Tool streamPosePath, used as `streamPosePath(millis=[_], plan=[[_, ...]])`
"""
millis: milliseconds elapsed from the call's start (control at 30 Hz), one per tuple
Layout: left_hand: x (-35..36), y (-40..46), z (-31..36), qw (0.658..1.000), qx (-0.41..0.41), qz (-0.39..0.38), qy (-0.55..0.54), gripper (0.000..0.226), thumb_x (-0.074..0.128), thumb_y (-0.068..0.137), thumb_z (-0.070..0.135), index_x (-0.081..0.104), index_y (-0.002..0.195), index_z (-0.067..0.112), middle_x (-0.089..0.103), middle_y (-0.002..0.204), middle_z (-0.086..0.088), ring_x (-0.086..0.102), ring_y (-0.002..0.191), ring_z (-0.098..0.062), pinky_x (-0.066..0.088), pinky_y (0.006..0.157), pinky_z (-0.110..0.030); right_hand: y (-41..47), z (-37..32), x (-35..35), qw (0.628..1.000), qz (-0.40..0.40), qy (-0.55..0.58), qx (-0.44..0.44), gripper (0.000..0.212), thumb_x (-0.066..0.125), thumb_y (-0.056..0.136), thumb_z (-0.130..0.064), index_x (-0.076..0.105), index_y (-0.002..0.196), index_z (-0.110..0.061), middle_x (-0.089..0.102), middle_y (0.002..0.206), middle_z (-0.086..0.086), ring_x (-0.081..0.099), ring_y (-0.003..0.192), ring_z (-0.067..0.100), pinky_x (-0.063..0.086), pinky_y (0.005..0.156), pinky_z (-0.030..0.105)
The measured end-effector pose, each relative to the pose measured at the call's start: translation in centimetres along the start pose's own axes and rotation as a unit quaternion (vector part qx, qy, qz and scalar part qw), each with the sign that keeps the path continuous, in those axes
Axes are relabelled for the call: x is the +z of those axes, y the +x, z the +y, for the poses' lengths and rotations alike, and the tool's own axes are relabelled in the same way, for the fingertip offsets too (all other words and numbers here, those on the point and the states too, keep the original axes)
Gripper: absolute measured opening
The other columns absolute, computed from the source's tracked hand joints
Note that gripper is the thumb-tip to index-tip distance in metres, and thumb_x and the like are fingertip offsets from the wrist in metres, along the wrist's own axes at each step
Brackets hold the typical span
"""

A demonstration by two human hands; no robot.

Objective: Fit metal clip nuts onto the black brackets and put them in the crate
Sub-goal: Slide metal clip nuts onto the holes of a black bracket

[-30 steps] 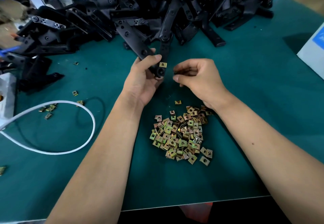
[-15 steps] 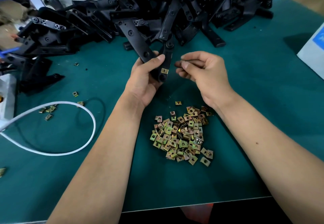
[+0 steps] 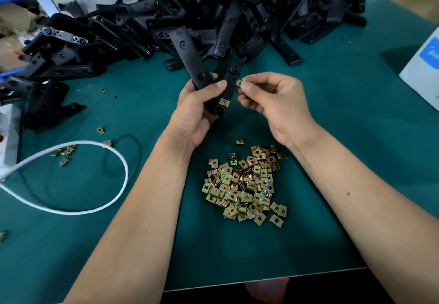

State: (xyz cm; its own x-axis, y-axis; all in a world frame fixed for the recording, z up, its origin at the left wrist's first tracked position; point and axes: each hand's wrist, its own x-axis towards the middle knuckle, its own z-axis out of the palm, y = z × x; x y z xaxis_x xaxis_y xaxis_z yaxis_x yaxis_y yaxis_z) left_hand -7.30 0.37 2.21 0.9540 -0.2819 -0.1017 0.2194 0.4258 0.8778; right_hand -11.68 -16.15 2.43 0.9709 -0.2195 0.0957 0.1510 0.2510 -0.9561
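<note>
Green mat (image 3: 356, 137); left hand (image 3: 197, 111) fingers grip bracket (image 3: 190, 59); right hand (image 3: 273, 104) fingers pinch clip nut (image 3: 238, 82).

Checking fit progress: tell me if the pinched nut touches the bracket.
Cannot tell. Head view puts the nut right at the bracket edge; no clear gap or contact.

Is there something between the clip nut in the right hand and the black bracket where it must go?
Nothing visible: the clip nut pinched by the right hand sits just beside the bracket edge, which the left hand holds.
</note>
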Motion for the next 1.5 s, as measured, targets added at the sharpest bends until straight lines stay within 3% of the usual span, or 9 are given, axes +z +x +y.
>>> streamPosePath(millis=[200,467,733,967,1167,1333,1500], plan=[[0.1,-0.1,0.0,1.0,-0.001,-0.004,0.003,0.029,0.073,0.088,0.006,0.059,0.113,0.014,0.074,0.09,-0.002,0.072,0.075,-0.013,0.055,0.06,-0.026,0.1,0.2,0.0,1.0,0.005,-0.021,-0.007,0.01,0.077,0.086,0.004,0.076,0.089,-0.006,0.076,0.078,0.008,0.073,0.069,0.019,0.059,0.069,0.024],[0.2,-0.2,-0.1,1.0,-0.002,-0.006,0.03,0.034,0.076,0.087,0.008,0.06,0.117,0.015,0.075,0.098,-0.003,0.072,0.082,-0.015,0.056,0.064,-0.028,0.1,0.4,0.2,1.0,0.012,-0.026,-0.009,0.012,0.076,0.087,0.004,0.076,0.088,-0.008,0.075,0.075,0.005,0.072,0.069,0.018,0.058,0.07,0.025],[0.0,0.0,0.1,1.0,-0.005,0.002,-0.002,0.03,0.073,0.089,0.007,0.059,0.115,0.013,0.074,0.096,-0.005,0.072,0.08,-0.016,0.056,0.061,-0.028,0.1,0.3,0.1,1.0,0.014,-0.013,-0.006,0.009,0.073,0.089,0.006,0.075,0.093,-0.003,0.076,0.082,0.011,0.072,0.072,0.02,0.058,0.07,0.023],[0.1,-0.1,0.0,0.999,-0.006,-0.001,0.042,0.037,0.076,0.086,0.01,0.059,0.118,0.014,0.074,0.097,-0.003,0.071,0.084,-0.018,0.056,0.071,-0.032,0.0,0.1,0.2,1.0,0.008,-0.022,-0.008,0.011,0.075,0.087,0.005,0.075,0.09,-0.006,0.075,0.077,0.006,0.072,0.071,0.02,0.058,0.07,0.025],[0.2,-0.2,0.2,0.998,-0.017,-0.019,0.058,0.037,0.072,0.089,0.007,0.056,0.121,0.015,0.068,0.107,-0.007,0.068,0.094,-0.024,0.054,0.083,-0.039,0.0,-0.4,-0.3,0.999,-0.015,-0.03,-0.005,0.03,0.076,0.087,0.005,0.057,0.108,-0.006,0.071,0.073,0.002,0.069,0.069,0.018,0.054,0.065,0.024],[0.2,-0.2,0.6,0.996,-0.033,-0.045,0.075,0.029,0.069,0.09,0.002,0.057,0.111,0.018,0.071,0.089,0.0,0.07,0.077,-0.017,0.055,0.062,-0.029,0.0,-0.5,-0.4,0.999,-0.038,-0.037,-0.006,0.035,0.074,0.087,0.008,0.051,0.107,-0.009,0.068,0.071,0.002,0.065,0.066,0.018,0.052,0.063,0.024],[0.4,-0.3,0.6,0.992,-0.033,-0.05,0.11,0.027,0.068,0.09,0.002,0.057,0.107,0.02,0.067,0.087,-0.001,0.066,0.076,-0.017,0.051,0.062,-0.028,0.0,-0.5,-0.4,0.998,-0.046,-0.041,-0.013,0.035,0.074,0.087,0.008,0.051,0.105,-0.011,0.066,0.067,-0.001,0.065,0.064,0.017,0.051,0.061,0.023]])
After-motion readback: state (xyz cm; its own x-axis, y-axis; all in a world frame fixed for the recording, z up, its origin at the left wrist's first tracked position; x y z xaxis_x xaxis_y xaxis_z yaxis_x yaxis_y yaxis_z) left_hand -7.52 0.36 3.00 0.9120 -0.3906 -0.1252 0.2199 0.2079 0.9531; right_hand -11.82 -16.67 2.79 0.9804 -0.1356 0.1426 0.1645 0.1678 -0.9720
